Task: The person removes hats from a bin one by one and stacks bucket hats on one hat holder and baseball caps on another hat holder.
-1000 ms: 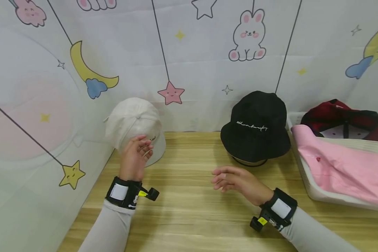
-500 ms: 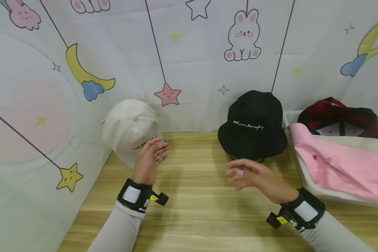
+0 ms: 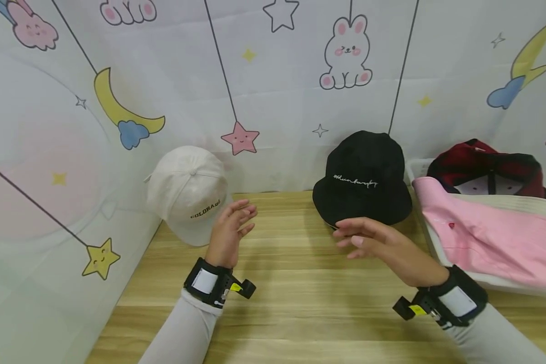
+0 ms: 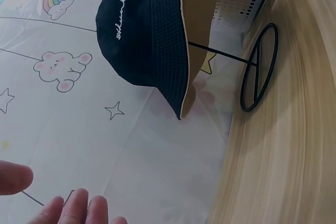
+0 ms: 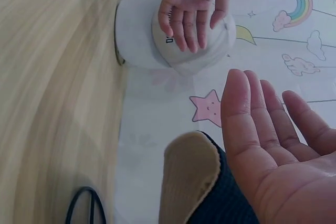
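A black bucket hat (image 3: pixel 364 182) with white script sits on a black wire stand (image 4: pixel 260 66) at the back; its tan underside shows in the left wrist view. My right hand (image 3: pixel 391 247) hovers in front of its brim, fingers relaxed and holding nothing. In the head view a white baseball cap (image 3: pixel 191 182) lettered "COLORADO" stands at the back left. My left hand (image 3: pixel 229 235) is raised just in front and to the right of that cap, loosely bent and without anything in it. In the right wrist view, the left hand's palm appears before the cap.
A white plastic basket (image 3: pixel 429 222) stands on the right of the wooden table (image 3: pixel 296 303). In it lie a pink hat (image 3: pixel 496 237) and a red-and-black cap (image 3: pixel 487 167). A printed cloth (image 3: pixel 282 91) hangs behind and along the left side.
Both hands have moved to the right, the left away from the white cap's front and the right closer to the black bucket hat. The view has shifted slightly; the hats keep their places.
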Motion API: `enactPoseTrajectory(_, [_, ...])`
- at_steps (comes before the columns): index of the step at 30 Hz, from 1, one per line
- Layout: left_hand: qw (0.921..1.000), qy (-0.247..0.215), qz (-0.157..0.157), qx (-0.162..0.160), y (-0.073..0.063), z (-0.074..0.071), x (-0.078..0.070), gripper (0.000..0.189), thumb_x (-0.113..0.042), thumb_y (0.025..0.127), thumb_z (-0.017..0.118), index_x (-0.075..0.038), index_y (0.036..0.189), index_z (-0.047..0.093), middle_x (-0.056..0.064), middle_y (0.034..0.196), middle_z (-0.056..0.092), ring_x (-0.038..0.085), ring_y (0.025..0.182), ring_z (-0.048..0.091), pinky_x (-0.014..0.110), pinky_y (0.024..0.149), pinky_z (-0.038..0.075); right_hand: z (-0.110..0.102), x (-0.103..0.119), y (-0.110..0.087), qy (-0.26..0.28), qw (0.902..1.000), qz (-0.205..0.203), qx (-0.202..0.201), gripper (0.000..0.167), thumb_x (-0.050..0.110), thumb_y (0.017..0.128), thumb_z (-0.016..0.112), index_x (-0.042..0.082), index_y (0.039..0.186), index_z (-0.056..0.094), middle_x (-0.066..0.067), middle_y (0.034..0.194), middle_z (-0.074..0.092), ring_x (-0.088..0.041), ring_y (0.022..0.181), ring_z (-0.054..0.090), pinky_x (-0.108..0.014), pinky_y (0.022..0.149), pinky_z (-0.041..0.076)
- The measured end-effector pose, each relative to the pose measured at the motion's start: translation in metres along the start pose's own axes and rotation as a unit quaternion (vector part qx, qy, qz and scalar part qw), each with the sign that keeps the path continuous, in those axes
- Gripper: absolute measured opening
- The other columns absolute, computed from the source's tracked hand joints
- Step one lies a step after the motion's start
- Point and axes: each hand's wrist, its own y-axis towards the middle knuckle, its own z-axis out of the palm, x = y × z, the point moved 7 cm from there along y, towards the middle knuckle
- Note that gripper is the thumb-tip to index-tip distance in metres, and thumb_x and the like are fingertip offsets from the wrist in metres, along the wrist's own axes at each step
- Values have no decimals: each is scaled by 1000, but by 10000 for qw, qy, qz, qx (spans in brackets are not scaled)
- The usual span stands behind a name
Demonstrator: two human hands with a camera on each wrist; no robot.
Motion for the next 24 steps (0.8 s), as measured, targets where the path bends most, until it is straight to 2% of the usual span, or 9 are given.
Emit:
enactPoseTrajectory(3, [10000,26,-50,9,0,1,2,29,-14,100,53,-8,129,57,16,133,62,31,128,58,43,103,46,-5,6,-2,-59,9999,-78,-71,40,7,107,44,-8,144,41,-7,136,63,-18,119,66,-35,94,58])
enactPoseTrajectory(8, [10000,22,-63,39,0,2,5,31,-14,100,53,-7,131,56,19,137,59,32,129,56,42,103,45,-15,14,-6,-250,9994,-97,-226,41,8,107,43,-7,145,41,-14,143,58,-16,122,64,-33,95,57])
enactPoseTrajectory(14, [9999,94,-107,75,-1,6,6,33,-14,101,54,-7,133,55,20,139,58,35,133,54,41,101,45,-26,27,-11,-648,9968,-321,-330,42,6,107,42,-6,147,39,-13,145,55,-14,126,61,-27,99,55])
enactPoseTrajectory(18, [9998,136,-149,79,-2,7,7,34,-14,101,54,-7,134,55,16,136,61,36,134,52,40,100,45,-37,37,-16,-1087,9920,-396,-503,45,5,108,41,-1,151,36,-13,149,51,-10,130,58,-20,101,50])
enactPoseTrajectory(24, [9997,151,-186,87,-2,8,9,33,-14,100,53,-8,133,55,10,130,64,34,132,54,39,99,46,-58,50,-26,-1791,9788,-294,-955,49,9,108,41,10,156,33,-7,151,49,-2,132,53,-11,101,44])
